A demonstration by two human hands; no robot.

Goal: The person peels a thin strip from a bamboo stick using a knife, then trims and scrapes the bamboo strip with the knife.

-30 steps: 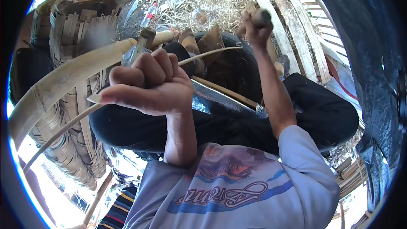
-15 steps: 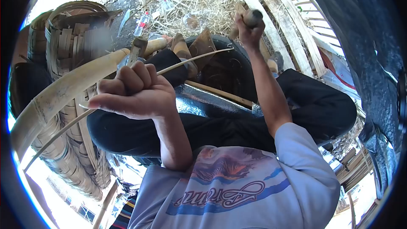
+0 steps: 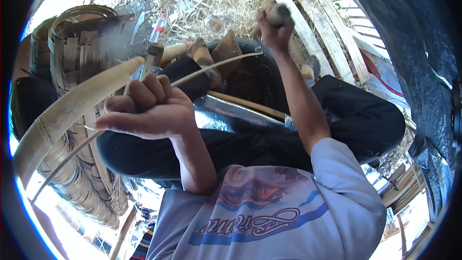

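Observation:
My left hand (image 3: 151, 108) is closed around a thin pale strip (image 3: 219, 63), its thumb pointing left along it. The strip runs from the lower left through the fist to a free tip near the centre. Just above the knuckles stands a short wooden stub (image 3: 153, 55), beside a thick curved bamboo pole (image 3: 79, 101). Farther forward on the right, my right hand (image 3: 276, 33) is wrapped around a dark, round-ended wooden piece (image 3: 279, 15), slightly blurred; its far part is hard to make out.
Woven baskets (image 3: 82, 62) stand at the left. A plastic bottle (image 3: 158, 29) lies near loose straw (image 3: 231, 5). Planks (image 3: 332, 33) lie at the upper right, beside a dark sheet (image 3: 409, 67). A stick (image 3: 245, 104) crosses in front of my folded legs.
The whole view has shifted a little. My left hand has moved slightly left and toward my body, still closed around the strip. My right hand has shifted slightly left, keeping its grip.

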